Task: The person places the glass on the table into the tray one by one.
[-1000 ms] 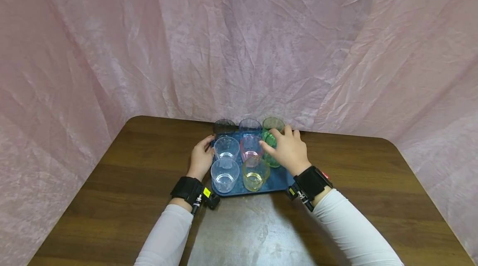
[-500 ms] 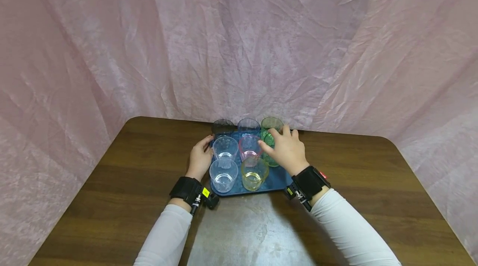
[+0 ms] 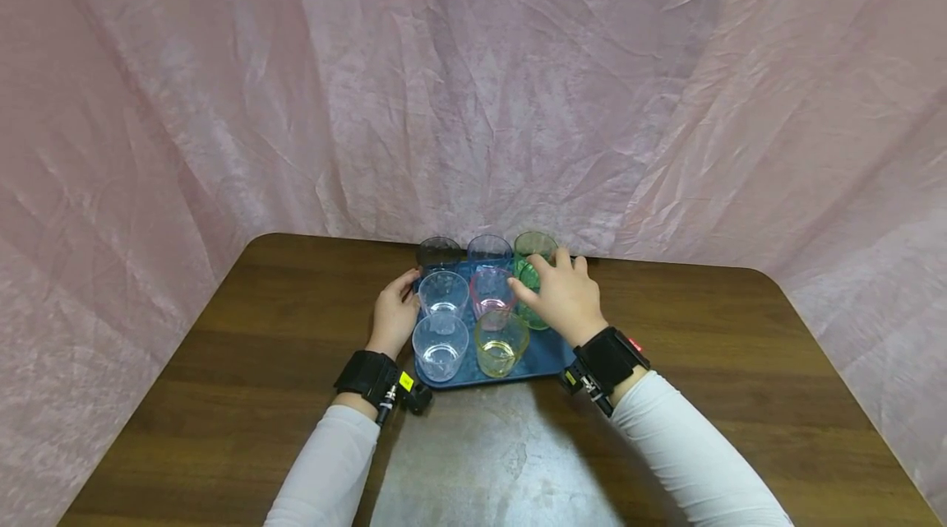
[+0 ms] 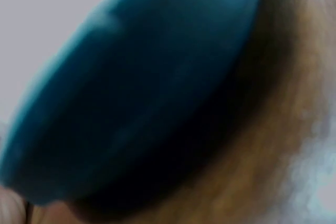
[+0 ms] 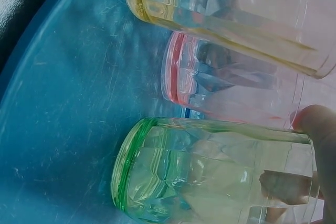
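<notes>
Both hands are at a blue tray (image 3: pixel 543 354) bearing several see-through tumblers. My left hand (image 3: pixel 392 320) holds the tray's left edge; in the left wrist view the tray's side (image 4: pixel 147 72) fills much of the picture, with a finger (image 4: pixel 9 207) at its lower corner. My right hand (image 3: pixel 568 301) grips a green tumbler (image 5: pixel 184 174) near its rim. Its thumb (image 5: pixel 315 121) lies by the rim, and a fingertip shows through the wall. A pink tumbler (image 5: pixel 210 80) and a yellow tumbler (image 5: pixel 231 19) stand close beside it.
Behind are a dark grey tumbler (image 3: pixel 440 249), a blue tumbler (image 3: pixel 488 247) and another green tumbler (image 3: pixel 536 242). Two clear tumblers (image 3: pixel 441 350) stand along the tray's left side. A pink curtain (image 3: pixel 473 99) hangs behind the wooden table (image 3: pixel 281 346).
The whole head view has shifted slightly. Both hands, the tray and the tumblers keep their places relative to each other.
</notes>
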Action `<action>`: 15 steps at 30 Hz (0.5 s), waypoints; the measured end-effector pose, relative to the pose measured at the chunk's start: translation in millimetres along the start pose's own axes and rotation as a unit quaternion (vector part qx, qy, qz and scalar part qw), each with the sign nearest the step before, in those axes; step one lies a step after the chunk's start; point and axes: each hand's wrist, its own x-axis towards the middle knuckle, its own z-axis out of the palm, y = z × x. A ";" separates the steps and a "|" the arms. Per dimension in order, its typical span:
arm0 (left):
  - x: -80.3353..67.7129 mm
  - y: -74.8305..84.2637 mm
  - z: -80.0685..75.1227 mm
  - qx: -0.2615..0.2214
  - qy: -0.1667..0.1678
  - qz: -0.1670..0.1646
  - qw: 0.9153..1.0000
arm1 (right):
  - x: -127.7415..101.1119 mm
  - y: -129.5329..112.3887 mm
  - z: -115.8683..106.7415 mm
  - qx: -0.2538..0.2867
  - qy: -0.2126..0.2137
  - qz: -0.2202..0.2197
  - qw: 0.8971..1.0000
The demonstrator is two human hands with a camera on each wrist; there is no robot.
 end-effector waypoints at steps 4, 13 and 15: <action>1.4 1.1 1.8 -0.003 -0.001 0.001 1.000 | 1.3 1.4 -0.7 -0.002 -0.010 0.005 1.000; 2.6 -3.9 5.8 -0.009 0.003 -0.001 1.000 | 3.2 5.7 -4.4 0.024 -0.045 0.009 0.999; 2.5 -3.6 5.3 -0.009 0.004 0.001 1.000 | 5.0 8.5 -5.9 0.040 -0.048 0.012 0.998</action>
